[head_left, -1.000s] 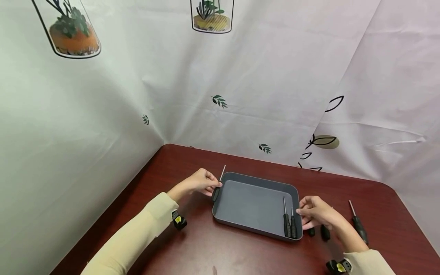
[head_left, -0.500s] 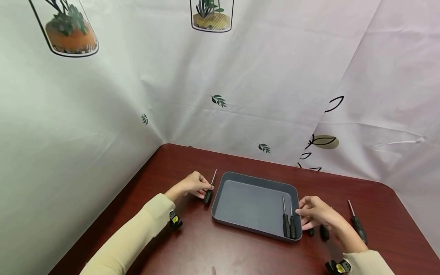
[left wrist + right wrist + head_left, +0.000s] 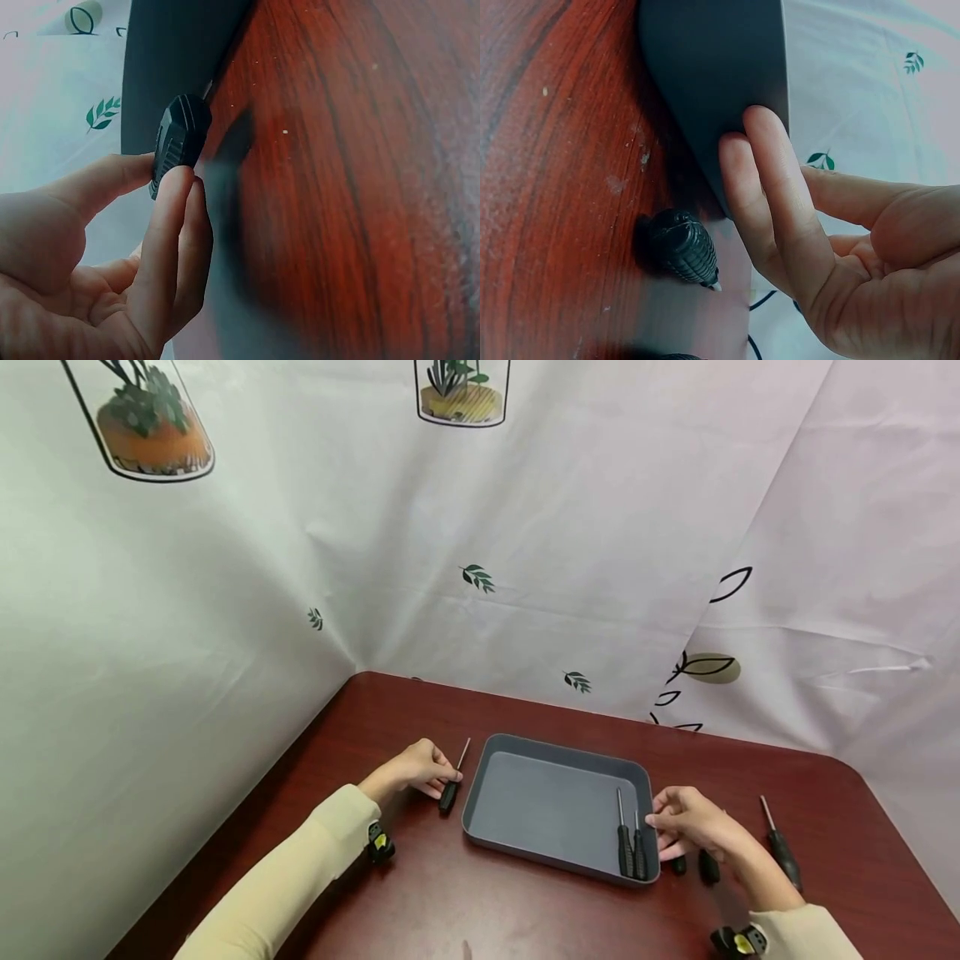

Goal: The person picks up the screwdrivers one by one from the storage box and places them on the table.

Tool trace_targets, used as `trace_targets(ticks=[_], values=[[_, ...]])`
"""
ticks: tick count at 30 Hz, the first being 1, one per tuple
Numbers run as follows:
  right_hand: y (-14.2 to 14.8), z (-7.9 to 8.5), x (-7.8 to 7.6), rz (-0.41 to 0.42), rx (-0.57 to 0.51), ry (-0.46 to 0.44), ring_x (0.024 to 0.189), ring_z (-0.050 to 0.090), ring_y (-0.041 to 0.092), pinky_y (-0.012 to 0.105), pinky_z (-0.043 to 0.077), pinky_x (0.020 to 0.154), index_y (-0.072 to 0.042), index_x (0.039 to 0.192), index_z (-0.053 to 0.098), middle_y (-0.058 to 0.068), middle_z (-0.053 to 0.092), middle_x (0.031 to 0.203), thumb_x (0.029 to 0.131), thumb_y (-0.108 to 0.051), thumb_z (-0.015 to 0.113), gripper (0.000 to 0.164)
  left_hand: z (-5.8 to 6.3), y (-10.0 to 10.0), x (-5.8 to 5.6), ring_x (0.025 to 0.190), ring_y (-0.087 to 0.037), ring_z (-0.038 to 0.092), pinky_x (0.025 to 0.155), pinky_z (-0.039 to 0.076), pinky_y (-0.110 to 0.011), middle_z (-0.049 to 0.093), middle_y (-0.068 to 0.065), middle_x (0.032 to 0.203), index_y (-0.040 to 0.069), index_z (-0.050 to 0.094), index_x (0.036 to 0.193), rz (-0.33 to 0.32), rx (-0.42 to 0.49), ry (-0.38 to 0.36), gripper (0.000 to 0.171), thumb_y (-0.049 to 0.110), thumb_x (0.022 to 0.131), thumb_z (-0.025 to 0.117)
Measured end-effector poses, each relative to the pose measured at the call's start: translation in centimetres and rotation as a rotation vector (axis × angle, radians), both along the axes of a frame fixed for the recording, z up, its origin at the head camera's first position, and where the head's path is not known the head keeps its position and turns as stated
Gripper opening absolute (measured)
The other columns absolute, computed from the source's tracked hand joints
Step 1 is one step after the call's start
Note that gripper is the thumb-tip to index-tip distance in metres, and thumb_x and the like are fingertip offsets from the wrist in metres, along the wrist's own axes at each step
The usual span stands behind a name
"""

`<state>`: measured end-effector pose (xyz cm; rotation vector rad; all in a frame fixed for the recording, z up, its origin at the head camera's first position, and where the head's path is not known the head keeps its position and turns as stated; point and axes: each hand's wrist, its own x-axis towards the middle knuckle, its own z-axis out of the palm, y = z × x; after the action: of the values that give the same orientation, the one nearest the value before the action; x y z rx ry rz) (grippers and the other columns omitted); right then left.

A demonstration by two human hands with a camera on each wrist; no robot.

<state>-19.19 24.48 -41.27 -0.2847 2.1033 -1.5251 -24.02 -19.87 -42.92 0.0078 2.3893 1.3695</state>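
My left hand (image 3: 420, 768) pinches a screwdriver (image 3: 447, 797) by its black handle, left of a shallow grey tray (image 3: 543, 806). The shaft points away from me, and in the left wrist view the handle (image 3: 182, 131) sits between thumb and fingers, close over the tabletop. Whether it touches the wood I cannot tell. On the tray's right side my right hand (image 3: 686, 818) grips the wall, thumb over the rim and fingertips (image 3: 765, 127) against the outside. Inside the tray, near its right end, two black-handled screwdrivers (image 3: 626, 852) lie side by side.
Right of the tray lie more screwdrivers: one handle (image 3: 678, 865) beside the wall, another (image 3: 708, 867) partly hidden by my right hand, and a larger screwdriver (image 3: 783, 860) farther right. The dark red table (image 3: 525, 918) meets a white printed curtain (image 3: 525, 568) behind.
My left hand has carried the screwdriver from over the tray's left rim leftward and down toward the tabletop. The right hand and the tray have stayed in place.
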Motion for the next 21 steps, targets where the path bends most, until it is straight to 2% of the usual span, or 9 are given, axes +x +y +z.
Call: trace_targets(ticks=[8, 21], values=[[0.05, 0.03, 0.01, 0.002, -0.003, 0.006, 0.066, 0.067, 0.022, 0.045, 0.063, 0.064, 0.019, 0.114, 0.039, 0.015, 0.058, 0.085, 0.099, 0.000, 0.058, 0.031, -0.29, 0.01, 0.08, 0.053, -0.012, 0.064, 0.055, 0.062, -0.030, 0.066, -0.011, 0.068, -0.004, 0.072, 0.080, -0.002, -0.001, -0.018, 0.014, 0.008, 0.086, 0.079], [0.19, -0.15, -0.18, 0.018, -0.027, -0.013, 0.065, 0.067, 0.020, 0.043, 0.064, 0.063, 0.019, 0.113, 0.041, 0.014, 0.060, 0.083, 0.099, 0.001, 0.057, 0.028, -0.75, 0.03, 0.00, 0.049, -0.012, 0.063, 0.053, 0.062, -0.031, 0.065, -0.011, 0.064, -0.003, 0.073, 0.077, 0.000, 0.008, -0.016, 0.015, 0.007, 0.085, 0.080]])
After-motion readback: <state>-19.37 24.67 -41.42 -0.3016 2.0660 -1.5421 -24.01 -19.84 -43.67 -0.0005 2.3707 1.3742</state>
